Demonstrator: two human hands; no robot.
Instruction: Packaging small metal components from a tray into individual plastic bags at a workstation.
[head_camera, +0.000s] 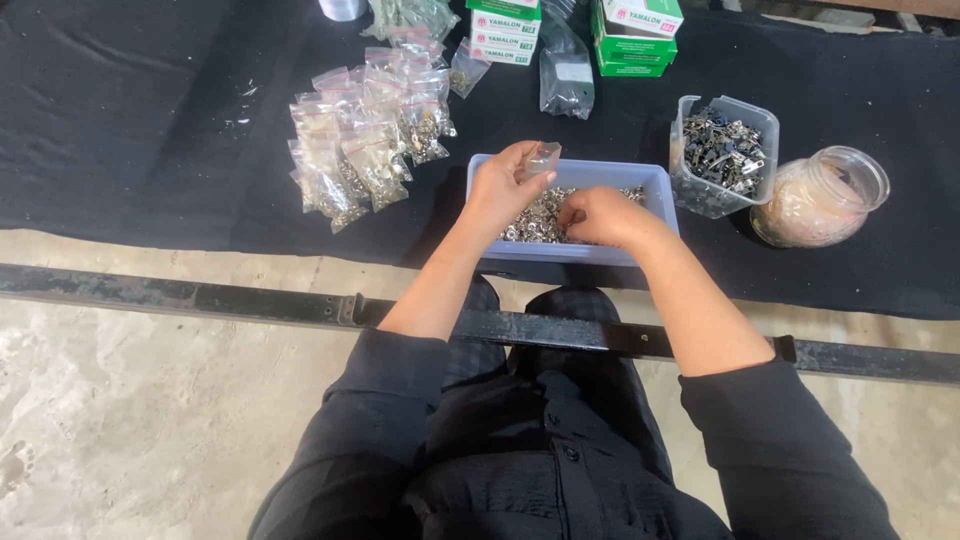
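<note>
A pale blue plastic tray (655, 190) full of small silver metal rings sits on a black cloth in front of me. My left hand (505, 190) is above the tray's left side and pinches a small clear plastic bag (543, 158) between thumb and fingers. My right hand (598, 215) is down in the tray, fingers curled into the metal rings (535, 222). What the right fingers hold is hidden.
A pile of filled clear bags (365, 140) lies left of the tray. A clear tub of dark metal clips (722, 155) and a glass jar (822, 197) stand at the right. Green and white boxes (560, 35) are at the back. A black metal bar (200, 295) crosses near my knees.
</note>
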